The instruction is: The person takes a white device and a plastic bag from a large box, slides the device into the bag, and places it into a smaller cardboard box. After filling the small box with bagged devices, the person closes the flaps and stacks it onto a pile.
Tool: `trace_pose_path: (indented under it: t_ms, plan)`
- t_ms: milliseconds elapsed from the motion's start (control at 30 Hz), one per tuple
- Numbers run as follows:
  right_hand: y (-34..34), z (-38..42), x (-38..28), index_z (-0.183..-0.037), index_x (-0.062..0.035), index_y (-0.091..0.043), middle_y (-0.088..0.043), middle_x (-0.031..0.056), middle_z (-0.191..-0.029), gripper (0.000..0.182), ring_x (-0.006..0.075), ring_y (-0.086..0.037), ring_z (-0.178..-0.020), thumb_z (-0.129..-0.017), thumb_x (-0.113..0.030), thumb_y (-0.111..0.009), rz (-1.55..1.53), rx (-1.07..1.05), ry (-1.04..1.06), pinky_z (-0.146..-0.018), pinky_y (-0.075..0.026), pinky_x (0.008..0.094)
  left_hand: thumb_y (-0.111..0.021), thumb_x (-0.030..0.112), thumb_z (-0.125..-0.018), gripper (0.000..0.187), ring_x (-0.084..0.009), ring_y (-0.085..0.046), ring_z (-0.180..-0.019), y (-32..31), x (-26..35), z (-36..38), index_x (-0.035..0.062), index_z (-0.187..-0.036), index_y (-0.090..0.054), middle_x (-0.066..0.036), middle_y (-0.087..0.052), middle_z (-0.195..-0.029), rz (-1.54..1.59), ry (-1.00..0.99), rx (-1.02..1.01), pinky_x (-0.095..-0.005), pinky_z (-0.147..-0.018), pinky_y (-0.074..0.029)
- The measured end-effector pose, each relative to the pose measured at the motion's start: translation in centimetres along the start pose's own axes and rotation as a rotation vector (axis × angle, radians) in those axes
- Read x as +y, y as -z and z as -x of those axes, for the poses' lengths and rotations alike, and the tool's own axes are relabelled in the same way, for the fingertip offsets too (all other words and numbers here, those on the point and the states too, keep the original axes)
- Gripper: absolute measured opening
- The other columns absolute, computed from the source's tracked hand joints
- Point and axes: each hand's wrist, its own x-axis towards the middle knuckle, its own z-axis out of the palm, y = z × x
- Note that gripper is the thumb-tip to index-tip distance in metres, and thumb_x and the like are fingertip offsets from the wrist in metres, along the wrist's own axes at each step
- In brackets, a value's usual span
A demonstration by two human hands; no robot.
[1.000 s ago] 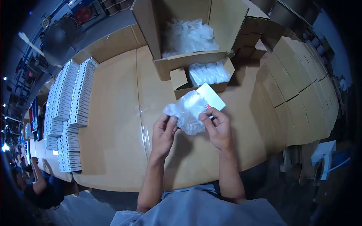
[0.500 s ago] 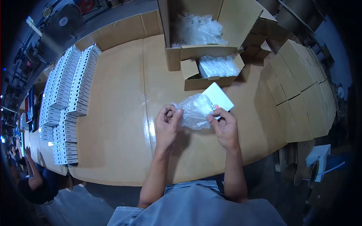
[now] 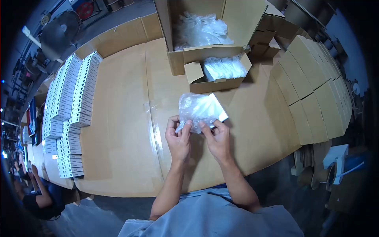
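Note:
A clear plastic bag (image 3: 193,107) covers much of a white box (image 3: 216,106), whose right end sticks out of it. My left hand (image 3: 179,138) pinches the bag's lower left edge between thumb and fingers. On the lower right, my right hand (image 3: 216,138) grips the bag together with the white box. Both are held above the cardboard-covered table. Just beyond them stands a small open carton (image 3: 219,86) with several plastic-wrapped items (image 3: 225,68) in a row.
Behind is a large open box (image 3: 246,23) holding loose plastic bags (image 3: 203,29). Stacked white boxes (image 3: 65,94) line the table's (image 3: 122,118) left side; brown cartons (image 3: 312,94) stand at the right. A co-worker's arm (image 3: 41,189) shows at the far left.
The bag now covers more of the white box. My right hand has moved left and down, closer to my left hand, and the box has shifted left with it.

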Motion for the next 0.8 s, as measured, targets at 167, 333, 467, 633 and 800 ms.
trace_pose_path:
  t_ms: [167,333,467,633,800]
  plan:
    - [2.3,-0.7,-0.6,-0.099,0.0027,-0.069,-0.064,0.0018,-0.080,0.028,0.0053,-0.053,-0.069,-0.100,-0.025,-0.068,0.233,0.002,0.065,-0.059,-0.044,0.0244,-0.060,0.003,-0.100,0.011,-0.0031,-0.055,-0.073,2.1,-0.5,-0.5,0.0057,-0.106,-0.052,0.000,-0.064,-0.088,0.087,0.026,0.032,-0.0193,-0.062,-0.045]
    - [2.8,-1.0,-0.9,-0.085,0.0025,-0.061,-0.056,-0.0003,-0.072,0.033,0.0059,-0.045,-0.065,-0.102,-0.026,-0.065,0.215,0.008,0.113,-0.056,-0.040,0.0266,-0.058,-0.003,-0.097,0.018,-0.0067,-0.056,-0.090,3.0,-0.9,-0.7,0.0033,-0.112,-0.051,-0.005,-0.060,-0.104,-0.027,-0.033,0.014,-0.0200,-0.073,-0.046]
    - [3.4,-1.1,-1.6,-0.081,0.0022,-0.056,-0.053,0.0036,-0.069,0.036,0.0092,-0.044,-0.063,-0.100,-0.025,-0.066,0.370,0.025,0.095,-0.056,-0.038,0.0287,-0.062,-0.002,-0.085,0.044,-0.0186,-0.058,-0.104,3.5,0.0,-0.8,0.0014,-0.127,-0.048,-0.010,-0.053,-0.126,-0.294,-0.281,0.025,-0.0308,-0.089,-0.048]
    - [3.2,-0.9,-2.5,-0.082,0.0020,-0.057,-0.054,0.0085,-0.069,0.032,0.0165,-0.049,-0.067,-0.098,-0.023,-0.068,0.510,-0.025,0.138,-0.059,-0.041,0.0329,-0.067,0.002,-0.079,0.055,-0.0316,-0.057,-0.118,0.6,4.8,-0.7,-0.0015,-0.131,-0.052,-0.016,-0.058,-0.128,-0.977,-0.836,-0.173,-0.0431,-0.101,-0.045]
    - [2.7,-0.4,-2.8,-0.091,0.0028,-0.065,-0.059,0.0128,-0.076,0.024,0.0212,-0.058,-0.071,-0.096,-0.020,-0.071,0.480,-0.064,0.183,-0.065,-0.048,0.0351,-0.078,0.009,-0.080,0.044,-0.0345,-0.062,-0.106,-2.0,6.5,-3.7,0.0011,-0.120,-0.060,-0.016,-0.065,-0.110,-1.084,-0.836,-0.466,-0.0425,-0.093,-0.049]
